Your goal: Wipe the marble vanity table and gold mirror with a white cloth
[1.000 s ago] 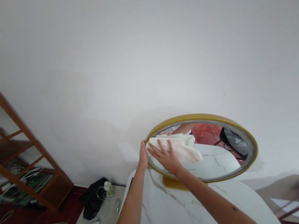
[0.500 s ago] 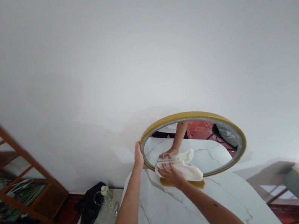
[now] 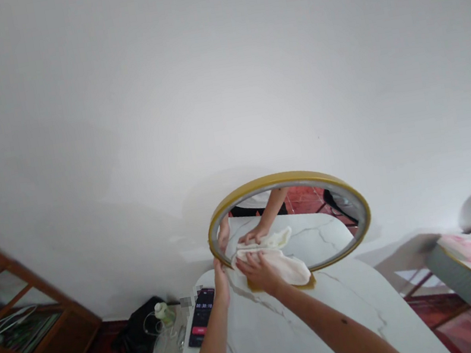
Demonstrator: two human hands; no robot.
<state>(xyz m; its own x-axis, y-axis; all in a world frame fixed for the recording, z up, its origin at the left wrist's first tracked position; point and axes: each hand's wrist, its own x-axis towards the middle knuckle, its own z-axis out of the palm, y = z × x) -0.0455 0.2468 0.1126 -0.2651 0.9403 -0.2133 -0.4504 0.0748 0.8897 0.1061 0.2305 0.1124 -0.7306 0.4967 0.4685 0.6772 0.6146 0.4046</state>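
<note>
Sliding cloth (image 3: 289,267) lower, mirror (image 3: 281,178) btm-L.

The mirror (image 3: 320,225) is round with a gold rim and stands upright on a gold foot at the back of the white marble desk (image 3: 289,336). The cloth (image 3: 286,264), cream and crumpled, lies against its lower left glass and trails down to the foot.

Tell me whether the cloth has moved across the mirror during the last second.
Yes. Against the gold rim of the mirror, the cloth slid from the upper left of the glass down to the lower left edge, under the right hand.
</note>
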